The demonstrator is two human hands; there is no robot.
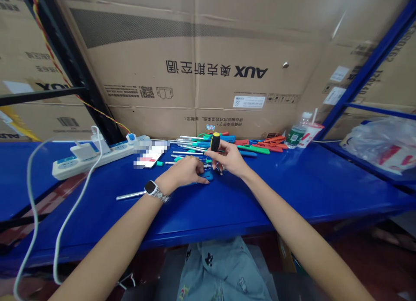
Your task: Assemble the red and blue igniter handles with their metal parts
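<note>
In the head view, my right hand is closed round a short screwdriver with a black and yellow handle, held upright. Its tip is hidden behind the fingers. My left hand, below a wrist with a watch, rests on a tool with a blue handle, thumb and fingers gripping it. A metal rod sticks out to the left from beneath that wrist, seemingly part of the same tool. Just behind the hands lie several metal-shafted tools with blue and green parts.
Orange handle pieces and a green handle lie at the back right, near a bottle and a cup. A power strip with white cables and a phone-like white object are at left. Cardboard backs the blue table.
</note>
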